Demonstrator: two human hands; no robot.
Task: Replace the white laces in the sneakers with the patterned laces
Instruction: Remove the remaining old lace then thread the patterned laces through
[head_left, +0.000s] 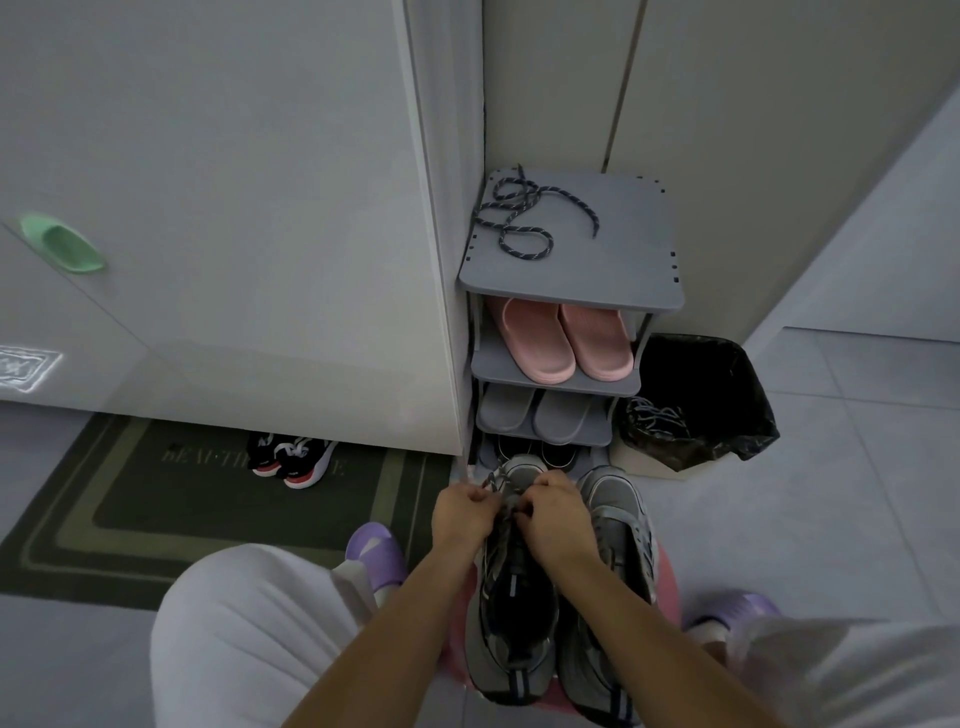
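Observation:
Two grey sneakers stand side by side between my knees, toes pointing away. Over the toe end of the left sneaker, my left hand and my right hand each pinch a lace with curled fingers. Which lace it is, I cannot tell. The right sneaker lies untouched beside it. A dark patterned lace lies coiled on the top of the grey shoe rack. Pale laces rest on the rim of the black bin bag.
The shoe rack holds pink slippers, grey slippers and dark shoes. A black-bagged bin stands right of it. A white cabinet rises at left above a dark doormat with small black-red shoes. The sneakers sit on a pink stool.

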